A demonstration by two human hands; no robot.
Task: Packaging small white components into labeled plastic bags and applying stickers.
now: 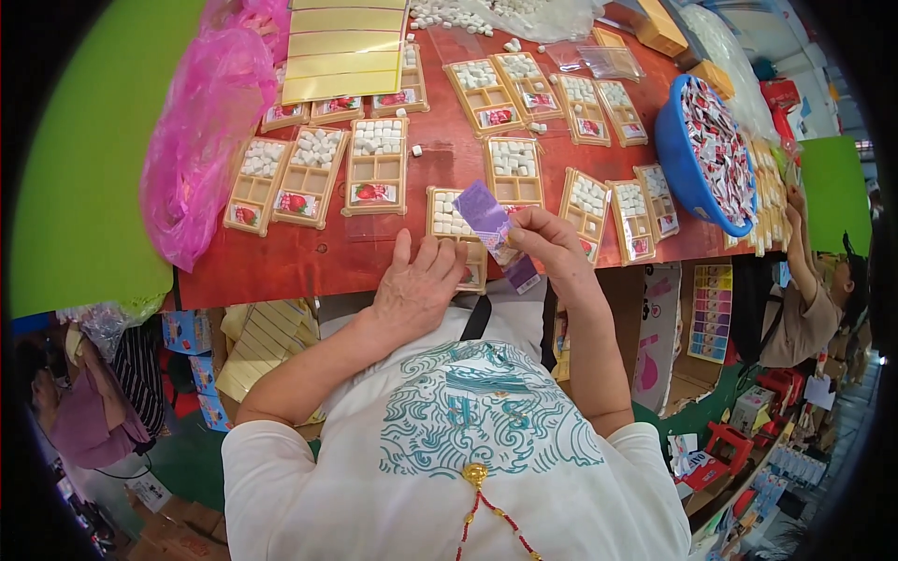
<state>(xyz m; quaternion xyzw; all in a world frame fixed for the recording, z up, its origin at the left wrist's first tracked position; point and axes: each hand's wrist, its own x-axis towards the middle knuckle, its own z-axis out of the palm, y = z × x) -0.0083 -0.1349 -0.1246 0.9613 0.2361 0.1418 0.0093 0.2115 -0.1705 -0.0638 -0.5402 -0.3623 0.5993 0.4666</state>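
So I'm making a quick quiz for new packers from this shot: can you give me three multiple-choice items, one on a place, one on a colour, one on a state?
1. Where is the blue basin? A near left B far right of the table C on the floor
2. What colour is the packet in the right hand? A purple B green C orange
3. The left hand is: A lifting a tray B flat on the table edge C holding the pink bag

B: it sits at the table's right end. A: purple wrapper. B: palm down, fingers spread.
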